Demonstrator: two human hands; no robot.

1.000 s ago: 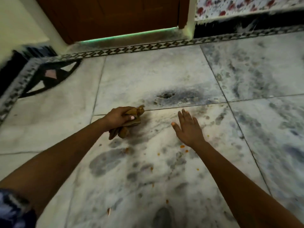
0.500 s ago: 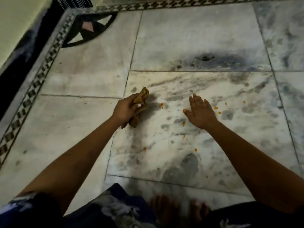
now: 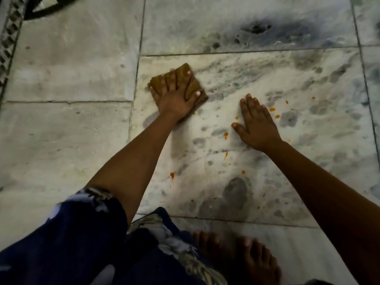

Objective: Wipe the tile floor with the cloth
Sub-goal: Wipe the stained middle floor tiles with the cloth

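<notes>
Head view, looking down on a pale marble tile floor (image 3: 67, 75) with grey veining and dark grout lines. The left hand (image 3: 174, 95) lies flat on a folded mustard-brown cloth (image 3: 196, 87), fingers straight and spread, pressing it onto the floor; its grip is wide, with nothing curled round the cloth. The cloth sits near the far left corner of the central tile, just inside the grout lines. The right hand (image 3: 257, 124) rests palm-down on the same tile, to the right of the cloth and apart from it, fingers straight and close together, holding nothing. Small orange spots (image 3: 272, 109) lie scattered on the tile around and nearer than the right hand. A dark smudge (image 3: 257, 27) marks the tile beyond. A patterned border strip (image 3: 8, 38) runs along the floor's left edge. At the near edge appear a dark floral garment (image 3: 82, 243) and bare feet (image 3: 246, 258), somewhat blurred, apparently both on the floor.
</notes>
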